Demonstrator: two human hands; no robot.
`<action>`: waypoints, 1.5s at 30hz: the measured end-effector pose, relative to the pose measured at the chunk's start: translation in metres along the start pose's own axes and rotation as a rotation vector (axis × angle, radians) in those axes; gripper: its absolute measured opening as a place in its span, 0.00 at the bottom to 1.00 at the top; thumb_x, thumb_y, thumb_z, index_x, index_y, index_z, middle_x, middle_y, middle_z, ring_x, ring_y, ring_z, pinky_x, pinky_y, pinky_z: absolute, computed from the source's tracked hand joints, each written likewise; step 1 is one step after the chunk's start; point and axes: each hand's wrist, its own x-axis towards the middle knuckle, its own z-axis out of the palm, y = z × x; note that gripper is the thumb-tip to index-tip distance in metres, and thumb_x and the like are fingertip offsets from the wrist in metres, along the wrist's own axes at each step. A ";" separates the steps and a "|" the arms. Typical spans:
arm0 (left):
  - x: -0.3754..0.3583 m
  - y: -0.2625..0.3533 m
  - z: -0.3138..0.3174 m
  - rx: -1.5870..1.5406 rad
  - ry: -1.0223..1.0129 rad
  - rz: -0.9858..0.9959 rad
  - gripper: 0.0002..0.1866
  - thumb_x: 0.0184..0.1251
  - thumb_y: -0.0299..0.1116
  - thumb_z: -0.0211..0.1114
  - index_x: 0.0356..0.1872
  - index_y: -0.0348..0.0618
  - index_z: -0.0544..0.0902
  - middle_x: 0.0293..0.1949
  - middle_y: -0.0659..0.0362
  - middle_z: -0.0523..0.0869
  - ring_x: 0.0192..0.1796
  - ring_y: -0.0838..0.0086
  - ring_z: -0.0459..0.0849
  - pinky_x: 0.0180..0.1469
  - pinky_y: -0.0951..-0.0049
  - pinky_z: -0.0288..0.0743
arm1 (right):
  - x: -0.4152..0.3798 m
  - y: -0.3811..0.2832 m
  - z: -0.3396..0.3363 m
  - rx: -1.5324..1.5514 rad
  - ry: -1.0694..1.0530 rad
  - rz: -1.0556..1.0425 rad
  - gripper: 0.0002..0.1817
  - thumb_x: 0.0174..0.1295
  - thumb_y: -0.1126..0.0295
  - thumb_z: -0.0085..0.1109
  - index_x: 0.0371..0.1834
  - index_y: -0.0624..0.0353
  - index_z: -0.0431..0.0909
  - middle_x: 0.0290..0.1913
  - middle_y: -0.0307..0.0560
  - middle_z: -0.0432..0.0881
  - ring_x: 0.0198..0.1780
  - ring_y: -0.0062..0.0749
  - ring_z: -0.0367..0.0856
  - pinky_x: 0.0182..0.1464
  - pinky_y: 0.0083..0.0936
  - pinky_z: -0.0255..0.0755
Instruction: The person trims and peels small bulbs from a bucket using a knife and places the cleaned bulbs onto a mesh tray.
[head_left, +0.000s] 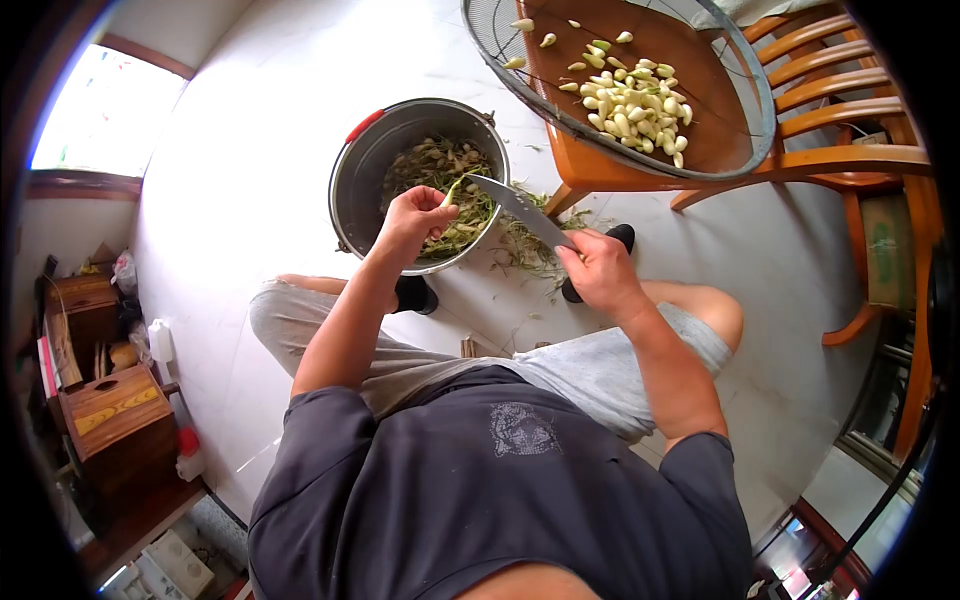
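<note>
The bucket (345,195) stands on the floor, containing green and dry trimmings. The right hand (600,268) is wrapped around the handle end of the knife (525,215); the blade appears stiff, so hold by the handle only. Above the bucket, the left hand (410,218) pinches a pale-green plant piece (453,190) beside the blade tip; contact is unclear. The piece is probably light, firm and slightly slippery: grasp its lower end, fingertips clear of the edge.
</note>
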 end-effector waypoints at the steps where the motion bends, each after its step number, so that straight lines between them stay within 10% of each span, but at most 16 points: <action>1: -0.003 -0.001 0.007 -0.063 -0.037 -0.010 0.09 0.57 0.24 0.70 0.34 0.37 0.77 0.23 0.63 0.79 0.21 0.83 0.74 0.24 0.84 0.66 | -0.001 -0.002 0.002 0.024 0.032 -0.046 0.10 0.58 0.71 0.57 0.40 0.62 0.80 0.34 0.53 0.81 0.36 0.50 0.80 0.40 0.37 0.73; 24: -0.010 0.005 0.078 0.092 -0.145 -0.043 0.09 0.56 0.28 0.71 0.32 0.37 0.78 0.23 0.62 0.80 0.23 0.81 0.75 0.26 0.80 0.67 | -0.012 0.013 0.001 -0.197 0.178 -0.256 0.10 0.56 0.74 0.56 0.42 0.58 0.81 0.33 0.46 0.80 0.33 0.43 0.81 0.35 0.33 0.76; 30: -0.012 0.007 0.080 -0.038 -0.191 0.016 0.10 0.59 0.31 0.70 0.37 0.36 0.81 0.27 0.65 0.81 0.27 0.83 0.74 0.31 0.83 0.67 | -0.027 0.048 -0.010 -0.361 -0.024 0.209 0.05 0.57 0.73 0.54 0.29 0.62 0.77 0.33 0.56 0.80 0.35 0.52 0.80 0.39 0.43 0.74; 37: -0.007 -0.002 0.079 0.044 -0.065 0.068 0.11 0.64 0.34 0.67 0.40 0.36 0.81 0.29 0.65 0.81 0.28 0.84 0.75 0.34 0.84 0.70 | -0.014 0.019 -0.021 -0.069 0.050 0.213 0.07 0.57 0.71 0.55 0.28 0.65 0.77 0.29 0.61 0.78 0.35 0.58 0.77 0.38 0.44 0.71; 45: -0.001 -0.005 0.073 -0.487 -0.188 -0.045 0.04 0.66 0.25 0.61 0.38 0.39 0.76 0.35 0.57 0.84 0.31 0.78 0.81 0.34 0.80 0.76 | -0.007 0.004 -0.014 0.039 0.136 0.121 0.07 0.57 0.71 0.57 0.34 0.64 0.79 0.29 0.58 0.79 0.34 0.54 0.78 0.37 0.39 0.71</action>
